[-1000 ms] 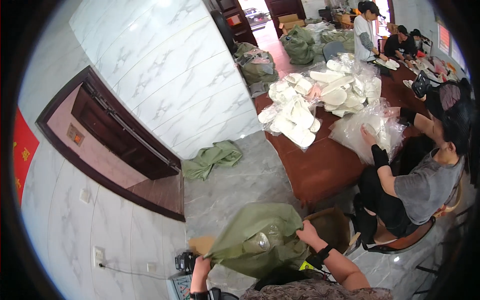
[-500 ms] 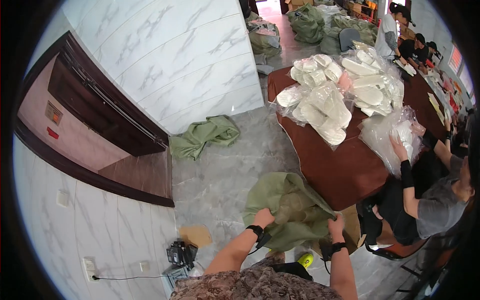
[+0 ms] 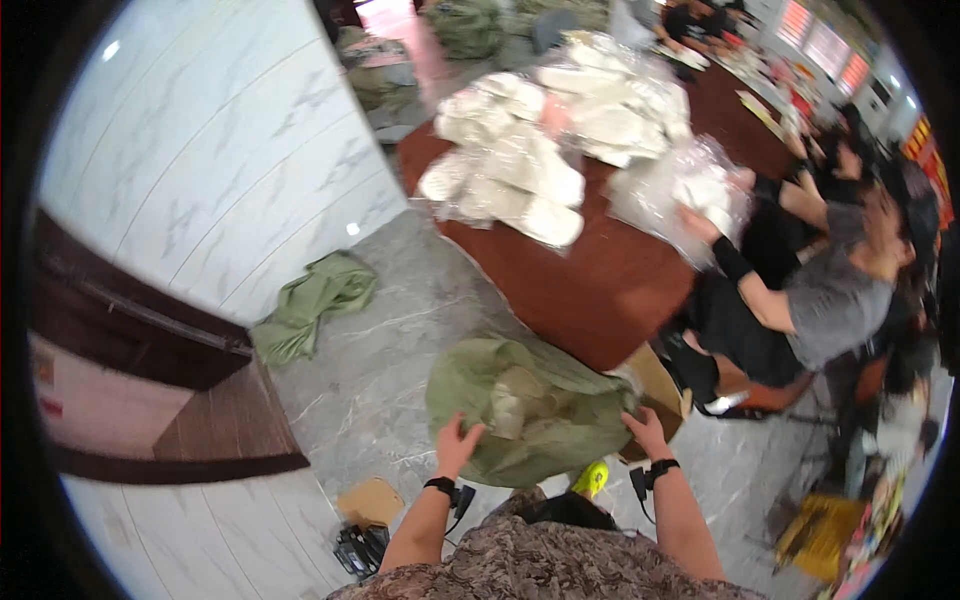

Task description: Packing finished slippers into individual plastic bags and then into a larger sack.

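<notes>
A large green woven sack (image 3: 560, 440) spreads wide in front of me, its mouth facing up. Inside lie bundles in clear plastic (image 3: 515, 405), too blurred to name. On the sack's left rim is my left hand (image 3: 455, 447), thumb and forefinger apart, the other fingers seemingly closed on the cloth. My right hand (image 3: 645, 430) grips the rim on the opposite side, beside an open cardboard box (image 3: 660, 390) partly behind the sack. Both wrists wear dark bands with cables.
A brown-covered table (image 3: 600, 290) bears bagged white slippers (image 3: 520, 190). To the right a seated person (image 3: 830, 300) handles a clear plastic bag (image 3: 680, 190). Another green sack (image 3: 315, 300) lies crumpled near the doorway. Cardboard (image 3: 370, 500) and black items (image 3: 360, 550) lie at lower left.
My view has swung to the right, so the table and seated person appear further left. The sack's mouth is spread wider, with my hands still at its two sides.
</notes>
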Demonstrator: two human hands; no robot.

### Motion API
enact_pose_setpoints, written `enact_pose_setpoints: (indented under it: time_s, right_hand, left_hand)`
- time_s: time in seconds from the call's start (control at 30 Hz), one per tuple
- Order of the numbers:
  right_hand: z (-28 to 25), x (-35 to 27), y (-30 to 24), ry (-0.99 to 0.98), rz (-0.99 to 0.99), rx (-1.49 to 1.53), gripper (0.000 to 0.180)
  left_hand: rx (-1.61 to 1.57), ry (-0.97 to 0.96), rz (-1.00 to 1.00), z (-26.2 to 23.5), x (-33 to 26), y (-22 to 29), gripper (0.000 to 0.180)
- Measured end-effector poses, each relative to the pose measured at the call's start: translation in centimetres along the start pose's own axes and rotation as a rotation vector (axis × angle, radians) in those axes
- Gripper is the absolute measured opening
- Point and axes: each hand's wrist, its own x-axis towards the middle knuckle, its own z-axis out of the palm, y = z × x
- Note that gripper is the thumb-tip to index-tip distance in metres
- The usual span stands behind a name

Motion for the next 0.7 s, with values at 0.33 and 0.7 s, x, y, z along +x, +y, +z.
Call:
enact_pose_setpoints:
  time_s: [0.33,0.7]
  right_hand:
    - [-9.8,-8.4,13.1,0.123,0.188,0.052,0.045]
    - [-9.2,-36.1,43.1,0.367,0.853,0.754,0.020]
  left_hand:
    - [-1.031,-0.043,-0.375,-0.8,1.8,-10.4,0.079]
    - [-0.389,-0.118,-0.746,7.3,3.0,-4.3,0.090]
